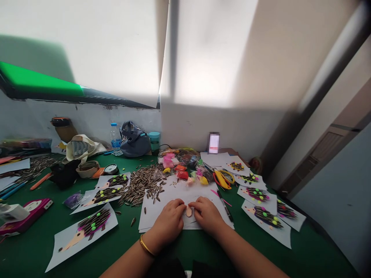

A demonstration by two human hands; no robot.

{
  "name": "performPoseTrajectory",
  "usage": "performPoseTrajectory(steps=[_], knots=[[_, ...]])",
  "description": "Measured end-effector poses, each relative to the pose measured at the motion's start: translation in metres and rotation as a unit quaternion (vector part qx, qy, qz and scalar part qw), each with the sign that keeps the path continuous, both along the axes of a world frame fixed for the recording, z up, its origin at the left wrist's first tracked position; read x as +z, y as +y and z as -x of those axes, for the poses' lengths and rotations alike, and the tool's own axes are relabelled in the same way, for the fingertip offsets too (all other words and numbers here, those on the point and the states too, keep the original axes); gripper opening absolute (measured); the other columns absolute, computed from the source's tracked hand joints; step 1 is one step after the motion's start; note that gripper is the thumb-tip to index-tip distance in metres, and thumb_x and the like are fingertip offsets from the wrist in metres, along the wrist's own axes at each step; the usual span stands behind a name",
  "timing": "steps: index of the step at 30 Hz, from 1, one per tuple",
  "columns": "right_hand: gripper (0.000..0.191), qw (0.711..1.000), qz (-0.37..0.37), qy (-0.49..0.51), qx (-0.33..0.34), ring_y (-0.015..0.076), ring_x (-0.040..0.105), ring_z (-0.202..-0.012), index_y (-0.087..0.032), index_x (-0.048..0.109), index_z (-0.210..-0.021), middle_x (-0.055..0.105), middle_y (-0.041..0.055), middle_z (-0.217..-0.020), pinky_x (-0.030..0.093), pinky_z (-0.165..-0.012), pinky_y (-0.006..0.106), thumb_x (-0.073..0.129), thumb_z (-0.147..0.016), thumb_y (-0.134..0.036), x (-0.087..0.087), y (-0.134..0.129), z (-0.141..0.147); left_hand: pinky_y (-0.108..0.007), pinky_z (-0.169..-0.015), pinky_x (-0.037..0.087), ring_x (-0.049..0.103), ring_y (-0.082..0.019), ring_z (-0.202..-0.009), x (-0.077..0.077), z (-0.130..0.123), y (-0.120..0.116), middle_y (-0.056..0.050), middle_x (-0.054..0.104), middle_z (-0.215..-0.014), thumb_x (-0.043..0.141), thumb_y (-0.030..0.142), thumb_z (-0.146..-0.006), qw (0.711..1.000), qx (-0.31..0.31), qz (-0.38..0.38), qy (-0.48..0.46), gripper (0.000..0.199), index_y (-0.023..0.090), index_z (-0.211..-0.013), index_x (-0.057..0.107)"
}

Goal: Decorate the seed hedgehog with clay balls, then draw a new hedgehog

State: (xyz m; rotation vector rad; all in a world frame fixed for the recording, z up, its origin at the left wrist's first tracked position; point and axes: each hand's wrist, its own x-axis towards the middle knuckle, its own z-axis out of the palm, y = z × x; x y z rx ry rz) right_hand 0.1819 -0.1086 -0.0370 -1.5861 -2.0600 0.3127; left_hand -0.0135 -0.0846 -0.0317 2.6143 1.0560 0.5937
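A small peach, teardrop-shaped piece of modelling clay [189, 211] lies on a stack of white paper [203, 226] in front of me. My left hand [171, 216] rests on the sheet, fingers curled together, their tips at the clay's left upper edge. From the other side my right hand [207, 214] is closed too, with bent fingertips touching the clay's right upper edge. The fingers partly cover its narrow top. A black pen [225, 205] and a thin pink strip [222, 197] lie just right of my right hand.
Sunflower seeds [142, 184] are heaped at the paper's left. Bagged coloured clay [182, 173] and yellow-handled scissors [224, 179] sit beyond it. Hedgehog pictures [87, 227] lie on both sides of the green table [127, 243]. A phone [214, 143] stands against the wall.
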Motion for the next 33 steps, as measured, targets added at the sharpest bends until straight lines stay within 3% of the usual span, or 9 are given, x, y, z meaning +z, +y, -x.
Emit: performPoseTrajectory(steps=[7, 13, 19, 23, 33], knots=[[0.034, 1.000, 0.013, -0.023, 0.003, 0.0179, 0.052, -0.090, -0.033, 0.072, -0.102, 0.059, 0.0027, -0.091, 0.036, -0.080, 0.029, 0.052, -0.082, -0.014, 0.0023, -0.0015, 0.0012, -0.039, -0.098, 0.044, 0.052, -0.022, -0.108, 0.0040, -0.0004, -0.0013, -0.008, 0.058, -0.113, 0.046, 0.005, -0.080, 1.000, -0.001, 0.006, -0.013, 0.035, 0.020, -0.108, 0.061], [0.039, 1.000, 0.009, -0.001, 0.002, 0.0179, 0.051, -0.091, -0.031, 0.069, -0.111, 0.059, 0.0034, -0.093, 0.036, -0.082, 0.029, 0.050, -0.082, -0.013, 0.0017, -0.0008, 0.0014, -0.039, -0.097, 0.045, 0.053, -0.021, -0.106, 0.0039, -0.0001, -0.0007, -0.008, 0.058, -0.113, 0.045, 0.005, -0.080, 1.000, -0.006, 0.010, -0.022, 0.033, 0.020, -0.105, 0.062], [0.037, 1.000, 0.024, -0.017, 0.004, 0.0177, 0.051, -0.092, -0.034, 0.071, -0.102, 0.057, 0.0018, -0.091, 0.036, -0.082, 0.029, 0.052, -0.079, -0.011, 0.0049, -0.0022, 0.0028, -0.039, -0.097, 0.045, 0.053, -0.022, -0.106, 0.0003, 0.0002, 0.0007, -0.008, 0.058, -0.112, 0.047, 0.006, -0.080, 0.999, -0.008, 0.006, -0.031, 0.036, 0.020, -0.109, 0.062], [0.040, 1.000, 0.004, 0.017, -0.001, 0.0181, 0.051, -0.093, -0.029, 0.069, -0.110, 0.058, 0.0035, -0.093, 0.039, -0.084, 0.029, 0.050, -0.080, -0.009, 0.0022, -0.0006, 0.0007, -0.039, -0.097, 0.044, 0.052, -0.021, -0.106, 0.0017, -0.0001, -0.0002, -0.007, 0.058, -0.113, 0.046, 0.006, -0.081, 1.000, -0.006, 0.006, -0.025, 0.034, 0.021, -0.108, 0.061], [0.039, 1.000, 0.007, 0.013, -0.006, 0.0182, 0.052, -0.092, -0.027, 0.072, -0.102, 0.059, 0.0039, -0.091, 0.039, -0.084, 0.029, 0.050, -0.077, -0.008, 0.0027, -0.0004, 0.0012, -0.039, -0.099, 0.041, 0.050, -0.022, -0.108, 0.0060, -0.0014, -0.0034, -0.006, 0.056, -0.116, 0.045, 0.010, -0.085, 1.000, -0.007, -0.008, 0.013, 0.043, 0.025, -0.125, 0.053]])
